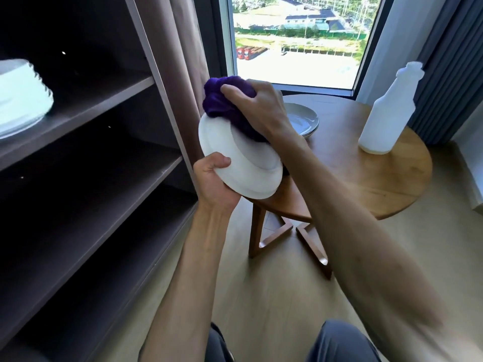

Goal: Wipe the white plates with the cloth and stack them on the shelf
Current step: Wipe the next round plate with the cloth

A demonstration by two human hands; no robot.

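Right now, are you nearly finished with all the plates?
Partly. A stack of white plates already sits on the shelf, so those look done. One plate is in hand: the left hand grips its rim while the right hand rubs its underside with the purple cloth. At least two plates on the table still wait.

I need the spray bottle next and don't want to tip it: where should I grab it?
Wrap a hand round the white bottle at its wide lower body, coming from the near side. It stands upright on the round table, narrowing toward the neck.
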